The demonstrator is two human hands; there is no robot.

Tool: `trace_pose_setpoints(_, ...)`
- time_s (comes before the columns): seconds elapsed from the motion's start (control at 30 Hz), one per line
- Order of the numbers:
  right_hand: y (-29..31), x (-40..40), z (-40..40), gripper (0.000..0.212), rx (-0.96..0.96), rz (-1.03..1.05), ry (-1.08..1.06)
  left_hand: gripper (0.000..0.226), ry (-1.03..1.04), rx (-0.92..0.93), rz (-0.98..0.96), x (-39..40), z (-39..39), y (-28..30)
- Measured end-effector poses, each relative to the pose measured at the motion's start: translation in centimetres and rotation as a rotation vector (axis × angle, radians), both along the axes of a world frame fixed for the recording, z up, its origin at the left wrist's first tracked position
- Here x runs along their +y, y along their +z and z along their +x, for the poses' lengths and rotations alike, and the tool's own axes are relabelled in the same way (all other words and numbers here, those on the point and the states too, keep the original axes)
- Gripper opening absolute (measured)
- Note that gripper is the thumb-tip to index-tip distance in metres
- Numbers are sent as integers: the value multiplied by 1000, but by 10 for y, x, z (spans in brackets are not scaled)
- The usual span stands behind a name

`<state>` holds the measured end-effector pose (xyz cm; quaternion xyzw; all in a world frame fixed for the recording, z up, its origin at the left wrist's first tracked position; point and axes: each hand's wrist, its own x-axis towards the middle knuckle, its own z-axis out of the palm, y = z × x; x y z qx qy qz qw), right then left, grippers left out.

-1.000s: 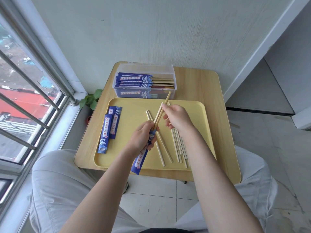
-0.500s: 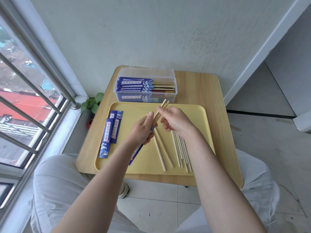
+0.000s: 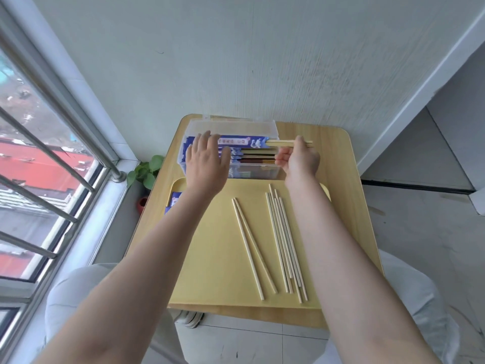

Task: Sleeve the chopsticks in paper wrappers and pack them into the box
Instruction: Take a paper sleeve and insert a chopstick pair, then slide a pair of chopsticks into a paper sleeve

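From the head camera, both hands are working over the clear plastic box (image 3: pixel 273 132) at the far edge of the small table (image 3: pixel 338 185). The right hand (image 3: pixel 299 160) is pinching the bare wooden ends of a sleeved pair (image 3: pixel 252 142), holding it level over the box with thumb and fingers curled round the sticks, probably so it drops in flat and lines up with the others. The left hand (image 3: pixel 206 158) is lying flat with fingers straight and spread, hovering over or resting on the wrapped pairs (image 3: pixel 236 156) already packed; whether it is actually pressing them is hard to tell, but it looks placed to steady the stack and guide the wrapper end down. Nearer the body, on the yellow tray (image 3: pixel 210 258), loose chopsticks are waiting: a crossed pair (image 3: pixel 249 245) on the left and a bundle (image 3: pixel 284 240) beside it on the right, lying lengthwise within easy reach. Spare blue wrappers (image 3: pixel 173 203) are peeking out at the tray's left edge, mostly hidden behind the left forearm. Plenty is left to sleeve, I'd judge.
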<state>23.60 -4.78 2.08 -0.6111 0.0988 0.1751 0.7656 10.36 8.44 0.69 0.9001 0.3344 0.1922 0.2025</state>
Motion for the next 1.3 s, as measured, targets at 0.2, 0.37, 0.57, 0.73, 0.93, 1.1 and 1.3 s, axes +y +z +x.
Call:
trace_pose_setpoints(0.2, -5, 33, 9, 20, 101, 7, 128, 54, 5, 232, 39, 24, 14, -21)
trace_pose_setpoints(0.37, -13, 29, 12, 18, 80, -136, 233, 49, 38, 295, -34, 30, 14, -35)
trace_pose_setpoints(0.57, -25, 17, 10, 12, -727, -995, 205, 48, 16, 278, 11, 37, 14, -39)
trace_pose_setpoints(0.73, -51, 30, 3, 10, -1182, -1058, 417, 46, 14, 248, 23, 41, 15, -41)
trace_pose_setpoints(0.93, -62, 35, -15, 43, -1111, -1166, 677, 50, 23, 347, 25, 43, 18, -41)
trace_pose_setpoints(1.1, -56, 32, -15, 58, -1053, -1271, 811, 50, 9, 376, 60, 41, 16, -42)
trace_pose_setpoints(1.3, -41, 36, -22, 41, -1101, -1229, 670, 49, 21, 338, 105, 36, 13, -44)
